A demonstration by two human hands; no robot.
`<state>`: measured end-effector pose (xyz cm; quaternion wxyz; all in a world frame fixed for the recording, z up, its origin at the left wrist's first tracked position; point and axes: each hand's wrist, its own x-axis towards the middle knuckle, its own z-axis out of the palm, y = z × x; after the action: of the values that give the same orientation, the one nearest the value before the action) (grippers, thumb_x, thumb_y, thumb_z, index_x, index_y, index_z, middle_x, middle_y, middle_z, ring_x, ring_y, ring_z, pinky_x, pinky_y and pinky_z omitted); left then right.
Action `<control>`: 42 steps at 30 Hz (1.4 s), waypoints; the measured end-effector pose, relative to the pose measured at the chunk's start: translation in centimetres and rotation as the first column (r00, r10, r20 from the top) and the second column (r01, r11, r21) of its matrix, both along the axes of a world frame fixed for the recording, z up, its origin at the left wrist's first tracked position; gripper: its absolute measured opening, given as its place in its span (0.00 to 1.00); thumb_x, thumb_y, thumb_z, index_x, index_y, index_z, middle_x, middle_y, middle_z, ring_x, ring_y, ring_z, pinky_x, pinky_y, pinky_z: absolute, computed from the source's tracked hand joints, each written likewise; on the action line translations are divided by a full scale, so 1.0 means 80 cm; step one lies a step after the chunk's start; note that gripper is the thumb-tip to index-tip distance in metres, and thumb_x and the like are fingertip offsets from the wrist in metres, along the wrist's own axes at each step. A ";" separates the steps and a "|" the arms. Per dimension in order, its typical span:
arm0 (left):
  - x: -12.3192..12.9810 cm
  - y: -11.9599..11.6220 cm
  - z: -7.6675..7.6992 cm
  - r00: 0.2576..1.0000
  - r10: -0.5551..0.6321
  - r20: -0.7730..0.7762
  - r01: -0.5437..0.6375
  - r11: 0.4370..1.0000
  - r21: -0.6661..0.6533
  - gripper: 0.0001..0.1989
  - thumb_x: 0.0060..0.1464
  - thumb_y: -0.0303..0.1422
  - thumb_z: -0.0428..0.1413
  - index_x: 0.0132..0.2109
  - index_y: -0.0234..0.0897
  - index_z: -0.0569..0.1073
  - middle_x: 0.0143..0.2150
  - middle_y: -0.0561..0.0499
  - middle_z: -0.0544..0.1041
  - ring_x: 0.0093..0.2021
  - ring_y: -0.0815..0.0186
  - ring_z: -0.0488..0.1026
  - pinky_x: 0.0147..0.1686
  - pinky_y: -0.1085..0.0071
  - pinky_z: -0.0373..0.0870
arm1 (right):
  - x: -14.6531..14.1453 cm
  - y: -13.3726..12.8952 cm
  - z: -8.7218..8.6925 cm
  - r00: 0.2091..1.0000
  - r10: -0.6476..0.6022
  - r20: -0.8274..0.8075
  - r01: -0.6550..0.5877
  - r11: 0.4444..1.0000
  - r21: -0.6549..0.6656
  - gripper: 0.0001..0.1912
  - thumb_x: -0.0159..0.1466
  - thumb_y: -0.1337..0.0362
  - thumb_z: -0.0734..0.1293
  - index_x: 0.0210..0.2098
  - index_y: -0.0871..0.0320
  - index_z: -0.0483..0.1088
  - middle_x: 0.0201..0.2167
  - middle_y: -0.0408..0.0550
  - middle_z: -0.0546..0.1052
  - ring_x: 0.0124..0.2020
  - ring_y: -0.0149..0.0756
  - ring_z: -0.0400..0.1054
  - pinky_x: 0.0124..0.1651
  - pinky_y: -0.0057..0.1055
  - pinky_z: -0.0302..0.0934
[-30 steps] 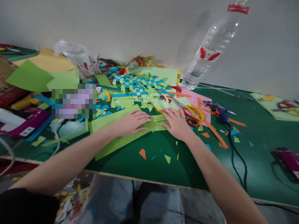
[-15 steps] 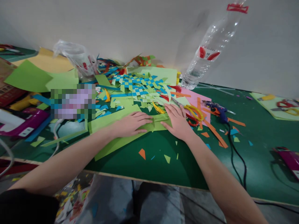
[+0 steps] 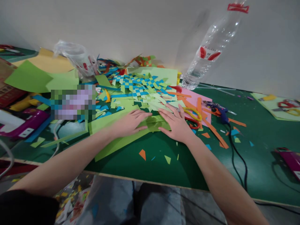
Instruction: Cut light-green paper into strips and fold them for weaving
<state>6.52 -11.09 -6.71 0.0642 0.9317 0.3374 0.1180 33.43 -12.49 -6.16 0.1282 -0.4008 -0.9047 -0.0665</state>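
A sheet of light green paper (image 3: 110,148) lies flat on the table, with a folded green paper strip (image 3: 156,120) along its upper right part. My left hand (image 3: 131,123) rests on the sheet, its fingers stretched out toward the strip's left end. At the strip's right end my right hand (image 3: 175,123) lies with fingers spread, holding nothing. Scissors with yellow and red handles (image 3: 193,114) lie just right of that hand, their blades partly hidden by its fingers. Beyond both hands are woven blue and green paper pieces (image 3: 140,83).
A tilted clear plastic bottle (image 3: 203,62) stands by the wall. To the right are a blue glue gun (image 3: 223,117) with a black cord and pink paper (image 3: 191,95). A bagged cup (image 3: 81,59) and a purple tool (image 3: 32,122) are at left. Paper scraps dot the green table (image 3: 164,172).
My right hand has shifted slightly left and its fingers have spread wider. The scissors sit slightly further left, and a yellow tassel above the strip no longer shows.
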 end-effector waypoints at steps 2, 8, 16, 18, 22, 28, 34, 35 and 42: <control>0.000 -0.001 0.002 0.999 0.043 0.017 -0.043 0.999 -0.019 0.30 0.70 0.48 0.42 0.70 0.35 0.52 0.64 0.42 0.69 0.64 0.54 0.64 0.61 0.58 0.61 | 0.001 0.001 0.000 1.000 0.018 0.008 -0.018 1.000 -0.001 0.32 0.71 0.47 0.55 0.67 0.58 0.59 0.69 0.46 0.62 0.72 0.52 0.45 0.73 0.60 0.24; 0.002 0.000 -0.005 1.000 0.006 0.023 -0.004 0.997 -0.080 0.34 0.70 0.47 0.42 0.74 0.36 0.40 0.65 0.41 0.69 0.64 0.54 0.64 0.60 0.59 0.62 | 0.002 0.000 0.001 0.997 0.082 0.002 -0.082 0.997 -0.008 0.29 0.71 0.50 0.56 0.66 0.57 0.62 0.66 0.47 0.67 0.71 0.50 0.50 0.73 0.60 0.27; 0.002 0.002 -0.007 0.999 0.031 -0.016 -0.032 0.992 -0.124 0.29 0.69 0.47 0.42 0.69 0.34 0.58 0.65 0.37 0.67 0.65 0.52 0.64 0.61 0.56 0.64 | 0.007 0.006 0.006 0.945 0.028 -0.326 0.034 0.983 0.182 0.09 0.68 0.63 0.60 0.41 0.53 0.72 0.50 0.51 0.79 0.53 0.45 0.71 0.64 0.52 0.53; 0.001 0.002 -0.006 0.999 0.034 -0.017 -0.035 0.991 -0.129 0.29 0.70 0.46 0.42 0.69 0.35 0.57 0.65 0.37 0.67 0.65 0.52 0.64 0.61 0.55 0.64 | 0.017 0.013 0.005 0.907 -0.077 -0.414 0.180 0.960 0.216 0.08 0.65 0.63 0.62 0.42 0.55 0.70 0.45 0.54 0.79 0.47 0.46 0.72 0.57 0.49 0.59; 0.000 0.002 -0.007 0.999 0.033 -0.007 -0.033 0.992 -0.121 0.28 0.69 0.46 0.43 0.69 0.36 0.57 0.65 0.37 0.67 0.65 0.53 0.63 0.61 0.56 0.64 | 0.045 0.029 -0.003 0.872 -0.378 -0.311 0.416 0.908 0.060 0.16 0.59 0.59 0.65 0.45 0.58 0.68 0.40 0.55 0.77 0.44 0.51 0.72 0.55 0.54 0.59; -0.001 0.003 -0.010 0.999 0.038 -0.013 -0.039 0.995 -0.096 0.28 0.69 0.46 0.44 0.69 0.37 0.57 0.66 0.39 0.67 0.66 0.54 0.63 0.62 0.58 0.63 | 0.064 0.038 -0.008 0.834 -0.528 -0.157 0.508 0.848 -0.152 0.25 0.53 0.56 0.69 0.48 0.59 0.67 0.47 0.61 0.73 0.49 0.61 0.69 0.49 0.58 0.62; -0.001 0.004 -0.010 0.999 0.044 -0.031 -0.046 0.995 -0.087 0.29 0.69 0.46 0.44 0.69 0.36 0.57 0.65 0.39 0.67 0.66 0.55 0.63 0.62 0.58 0.63 | 0.062 0.036 -0.005 0.835 -0.519 -0.183 0.481 0.850 -0.213 0.26 0.53 0.60 0.69 0.50 0.59 0.66 0.50 0.60 0.71 0.49 0.57 0.69 0.47 0.51 0.65; -0.001 0.004 -0.010 0.999 0.046 -0.029 -0.048 0.995 -0.085 0.29 0.69 0.46 0.44 0.69 0.36 0.57 0.65 0.39 0.67 0.66 0.54 0.63 0.61 0.58 0.63 | 0.062 0.037 -0.006 0.832 -0.521 -0.188 0.481 0.848 -0.221 0.26 0.52 0.60 0.69 0.50 0.59 0.66 0.51 0.60 0.71 0.49 0.56 0.69 0.46 0.51 0.65; -0.002 0.003 -0.007 0.997 0.063 -0.034 -0.066 0.995 -0.072 0.30 0.69 0.46 0.43 0.70 0.35 0.55 0.66 0.38 0.67 0.66 0.54 0.63 0.62 0.56 0.63 | 0.059 0.038 -0.010 0.804 -0.546 -0.236 0.513 0.837 -0.190 0.27 0.52 0.60 0.69 0.50 0.58 0.64 0.49 0.59 0.70 0.49 0.55 0.68 0.46 0.49 0.64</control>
<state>6.35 -10.83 -7.25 0.0889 0.9192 0.3723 0.0929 38.13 -9.44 -6.93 0.2077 -0.6497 -0.7312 0.0106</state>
